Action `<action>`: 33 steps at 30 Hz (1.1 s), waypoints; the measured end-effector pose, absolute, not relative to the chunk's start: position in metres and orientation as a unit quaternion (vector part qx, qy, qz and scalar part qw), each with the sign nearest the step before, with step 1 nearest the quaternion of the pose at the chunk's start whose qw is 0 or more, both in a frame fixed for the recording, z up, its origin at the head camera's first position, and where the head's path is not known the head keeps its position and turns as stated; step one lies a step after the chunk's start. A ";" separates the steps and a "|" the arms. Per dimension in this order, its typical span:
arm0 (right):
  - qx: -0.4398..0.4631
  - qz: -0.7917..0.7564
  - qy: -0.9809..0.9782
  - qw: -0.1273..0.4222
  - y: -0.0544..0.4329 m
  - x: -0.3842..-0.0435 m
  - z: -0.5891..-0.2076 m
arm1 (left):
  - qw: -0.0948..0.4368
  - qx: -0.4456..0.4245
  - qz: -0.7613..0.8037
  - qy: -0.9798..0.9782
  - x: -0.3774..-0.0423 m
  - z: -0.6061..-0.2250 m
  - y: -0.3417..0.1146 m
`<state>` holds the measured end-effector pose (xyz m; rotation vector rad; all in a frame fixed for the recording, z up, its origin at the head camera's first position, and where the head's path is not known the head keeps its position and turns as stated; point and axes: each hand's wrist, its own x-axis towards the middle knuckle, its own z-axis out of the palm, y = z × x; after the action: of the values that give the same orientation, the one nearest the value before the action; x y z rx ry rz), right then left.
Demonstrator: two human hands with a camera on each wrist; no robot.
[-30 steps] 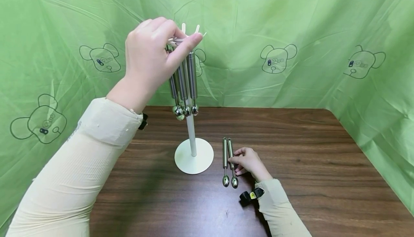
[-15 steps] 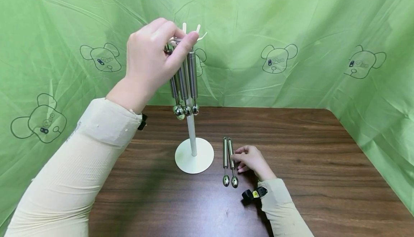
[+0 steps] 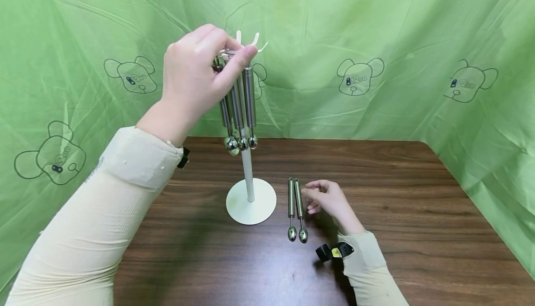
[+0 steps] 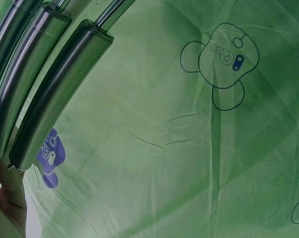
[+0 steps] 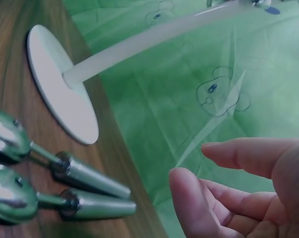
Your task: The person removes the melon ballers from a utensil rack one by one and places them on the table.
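Two steel scoops (image 3: 291, 199) lie lower centre on the tabletop (image 3: 418, 213), beside the right hand (image 3: 329, 200), its parted fingers empty; upper left, the left hand (image 3: 194, 64) curls its fingers round the white stand's top (image 3: 247, 171), likely steadying the hanging scoops (image 3: 249, 97).

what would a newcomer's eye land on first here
Probably the left hand, raised at the top of a white stand where shiny metal utensils hang. Next, perhaps, the two loose utensils lying on the brown table to the right of the stand's base, with the right hand just beside them. Behind everything, a bright green cloth carries cartoon animal heads.
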<state>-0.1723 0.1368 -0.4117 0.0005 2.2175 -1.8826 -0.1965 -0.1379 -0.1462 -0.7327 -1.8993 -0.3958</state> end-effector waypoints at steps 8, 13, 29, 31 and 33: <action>-0.007 -0.653 0.751 0.099 0.134 -0.164 -0.397 | 0.515 -0.293 -0.150 -0.791 -0.196 -0.146 -0.134; -0.017 -0.656 0.749 0.091 0.133 -0.158 -0.386 | 0.523 -0.283 -0.146 -0.791 -0.197 -0.146 -0.133; -0.050 -0.669 0.738 0.076 0.126 -0.148 -0.374 | 0.528 -0.262 -0.149 -0.794 -0.197 -0.147 -0.131; -0.052 -0.673 0.734 0.076 0.125 -0.147 -0.373 | 0.524 -0.269 -0.158 -0.793 -0.197 -0.148 -0.133; -0.055 -0.678 0.729 0.076 0.124 -0.146 -0.371 | 0.519 -0.278 -0.165 -0.791 -0.197 -0.148 -0.135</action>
<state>-0.1458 0.1244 -0.3714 -0.1662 2.1867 -2.0329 -0.1968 -0.1349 -0.1479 -0.6673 -1.8974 -0.3969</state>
